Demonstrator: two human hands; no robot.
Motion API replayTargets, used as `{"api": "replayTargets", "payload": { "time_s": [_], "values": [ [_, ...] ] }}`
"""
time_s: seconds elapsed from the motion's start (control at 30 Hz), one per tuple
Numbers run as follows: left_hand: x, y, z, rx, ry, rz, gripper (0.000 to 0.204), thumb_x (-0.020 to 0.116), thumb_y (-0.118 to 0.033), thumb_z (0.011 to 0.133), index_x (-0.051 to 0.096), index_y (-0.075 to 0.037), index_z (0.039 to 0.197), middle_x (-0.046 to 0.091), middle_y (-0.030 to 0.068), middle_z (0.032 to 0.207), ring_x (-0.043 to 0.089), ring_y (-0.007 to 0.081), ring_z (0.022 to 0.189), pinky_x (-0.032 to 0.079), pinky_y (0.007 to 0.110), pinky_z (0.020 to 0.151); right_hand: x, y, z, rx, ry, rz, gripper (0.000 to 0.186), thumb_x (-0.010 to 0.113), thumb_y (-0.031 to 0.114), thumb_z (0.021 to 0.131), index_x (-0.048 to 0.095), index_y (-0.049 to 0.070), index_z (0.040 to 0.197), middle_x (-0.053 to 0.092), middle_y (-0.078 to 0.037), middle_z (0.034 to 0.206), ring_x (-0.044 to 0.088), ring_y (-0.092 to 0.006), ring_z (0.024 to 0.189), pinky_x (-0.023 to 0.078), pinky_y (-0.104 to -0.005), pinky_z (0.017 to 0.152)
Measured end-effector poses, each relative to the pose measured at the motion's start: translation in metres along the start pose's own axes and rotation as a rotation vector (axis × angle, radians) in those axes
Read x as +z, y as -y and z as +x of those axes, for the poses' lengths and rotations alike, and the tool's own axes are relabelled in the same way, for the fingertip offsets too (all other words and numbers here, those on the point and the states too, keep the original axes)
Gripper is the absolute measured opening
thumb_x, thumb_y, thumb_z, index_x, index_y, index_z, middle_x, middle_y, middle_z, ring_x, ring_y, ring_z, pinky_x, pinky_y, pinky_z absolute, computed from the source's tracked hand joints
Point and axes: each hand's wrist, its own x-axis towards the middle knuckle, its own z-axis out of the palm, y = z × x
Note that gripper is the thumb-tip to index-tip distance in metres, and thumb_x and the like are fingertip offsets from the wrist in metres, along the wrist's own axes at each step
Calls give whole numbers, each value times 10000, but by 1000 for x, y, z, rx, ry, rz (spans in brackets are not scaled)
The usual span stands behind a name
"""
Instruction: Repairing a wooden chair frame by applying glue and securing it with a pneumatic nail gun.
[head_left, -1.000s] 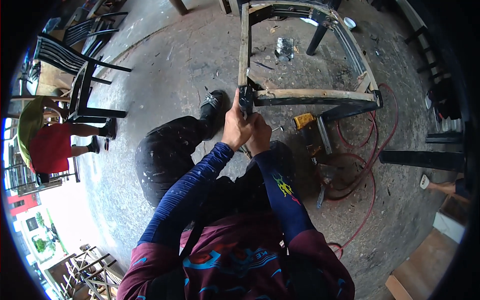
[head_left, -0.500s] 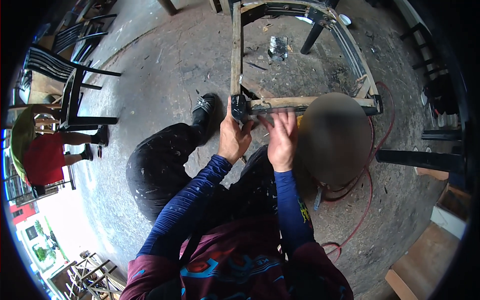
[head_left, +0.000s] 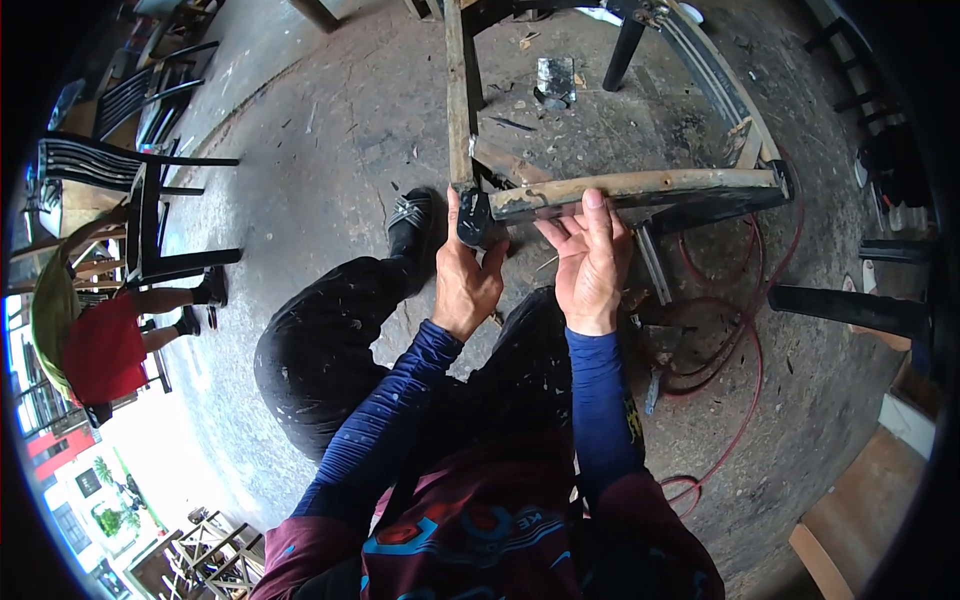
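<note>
Two hands at one corner of a worn wooden chair-seat frame [head_left: 640, 188], which lies on the concrete floor [head_left: 330, 150] in front of the person's knees. Left hand [head_left: 468, 280]: grip closed around a dark rounded tool [head_left: 473, 222] pressed to the corner joint, probably to work it. Right hand [head_left: 590, 265]: open, fingers spread over the near rail, apparently steadying it. Red hose [head_left: 745, 340] loops on the floor at right.
</note>
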Motion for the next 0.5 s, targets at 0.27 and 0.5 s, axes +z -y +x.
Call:
{"api": "replayTargets", "payload": {
  "time_s": [0.27, 0.5],
  "values": [
    [14, 2, -8, -2, -161, -120, 853, 659, 94, 843, 193, 13, 1553, 630, 152, 1173, 631, 190, 992, 511, 298, 869, -2, -9, -5, 12, -22, 11, 312, 726, 281, 907, 616, 66, 1104, 657, -53, 1020, 660, -178, 934, 572, -369, 846],
    [13, -5, -8, 212, -272, 68, 829, 665, 70, 827, 223, 29, 1527, 685, 168, 1013, 697, 270, 854, 537, 323, 786, -11, -22, -12, -4, -46, -13, 265, 724, 271, 907, 600, 93, 1059, 598, -19, 993, 595, -151, 936, 555, -402, 863]
  ]
}}
